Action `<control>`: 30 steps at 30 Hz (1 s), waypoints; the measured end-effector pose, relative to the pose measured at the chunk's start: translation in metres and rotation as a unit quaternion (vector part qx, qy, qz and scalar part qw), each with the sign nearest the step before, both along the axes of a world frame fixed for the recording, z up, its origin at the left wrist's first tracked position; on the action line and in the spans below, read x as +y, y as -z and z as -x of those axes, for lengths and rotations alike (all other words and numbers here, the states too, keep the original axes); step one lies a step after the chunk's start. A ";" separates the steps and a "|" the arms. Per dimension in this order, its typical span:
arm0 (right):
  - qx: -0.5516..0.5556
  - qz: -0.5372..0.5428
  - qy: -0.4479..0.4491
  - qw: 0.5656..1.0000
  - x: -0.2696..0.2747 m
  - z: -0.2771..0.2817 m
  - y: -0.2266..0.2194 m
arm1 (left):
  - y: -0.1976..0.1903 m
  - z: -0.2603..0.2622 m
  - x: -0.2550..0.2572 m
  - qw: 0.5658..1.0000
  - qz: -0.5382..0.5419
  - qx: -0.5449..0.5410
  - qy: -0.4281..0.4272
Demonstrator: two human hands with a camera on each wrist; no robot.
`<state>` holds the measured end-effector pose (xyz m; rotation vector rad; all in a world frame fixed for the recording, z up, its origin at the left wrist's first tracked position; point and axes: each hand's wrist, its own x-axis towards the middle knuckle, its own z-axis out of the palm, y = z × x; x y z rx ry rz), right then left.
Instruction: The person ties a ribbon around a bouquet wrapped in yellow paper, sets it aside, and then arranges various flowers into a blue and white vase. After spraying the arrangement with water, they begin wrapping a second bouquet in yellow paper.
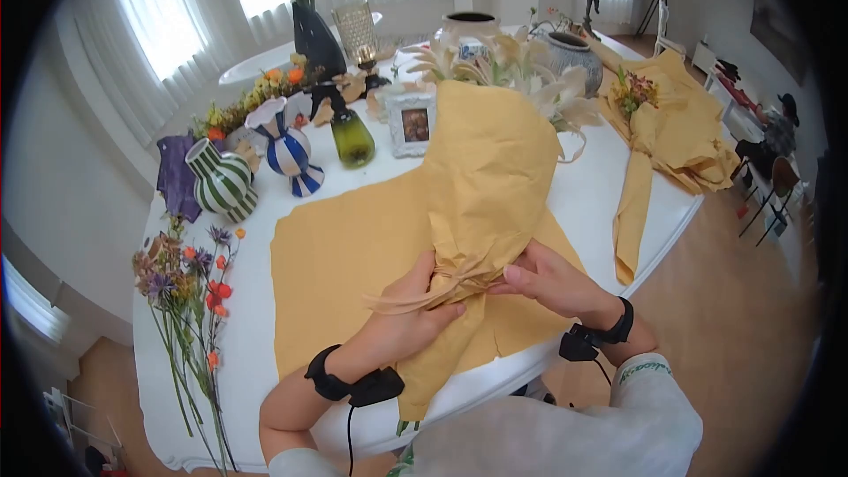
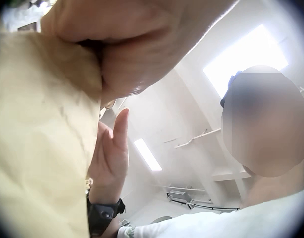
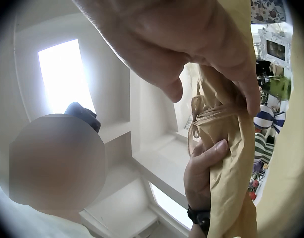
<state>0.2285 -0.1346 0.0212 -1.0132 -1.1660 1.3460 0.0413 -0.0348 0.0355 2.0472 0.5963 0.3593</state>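
A bouquet in tan wrapping paper point(image 1: 490, 168) leans up from the table's near edge, white lilies point(image 1: 570, 102) showing past its top and green stems point(image 1: 406, 428) below. A thin pinkish-tan ribbon point(image 3: 219, 113) circles its narrow waist, with a small loop at one side. My left hand point(image 1: 415, 305) grips the wrapped stems just below the ribbon, thumb across the front. At the waist's other side is my right hand point(image 1: 556, 278), its fingers touching the paper by the ribbon and its thumb held apart. Beneath the bouquet lies a flat tan paper sheet point(image 1: 344, 256).
Loose flowers point(image 1: 190, 291) lie on the white table point(image 1: 247, 389) at left. Behind them stand a green-striped vase point(image 1: 221, 178), a blue-striped vase point(image 1: 291, 155), a green bottle point(image 1: 353, 140) and a picture frame point(image 1: 412, 124). Another paper-wrapped bouquet point(image 1: 643, 155) lies at right.
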 end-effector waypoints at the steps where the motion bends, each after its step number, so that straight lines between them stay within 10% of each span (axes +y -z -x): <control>1: -0.009 -0.019 0.001 1.000 0.007 0.000 -0.010 | -0.011 -0.003 0.005 1.000 -0.019 -0.009 0.001; 15: 0.174 -0.350 0.166 0.905 0.129 0.000 -0.065 | -0.037 -0.053 0.072 0.948 -0.173 -0.257 -0.070; 25: 0.010 -0.393 0.206 0.896 0.135 -0.005 -0.063 | 0.006 -0.047 0.098 0.954 0.015 -0.298 -0.029; 30: -0.052 -0.464 0.275 0.841 0.121 0.015 -0.085 | 0.006 -0.048 0.103 0.955 -0.069 -0.283 -0.054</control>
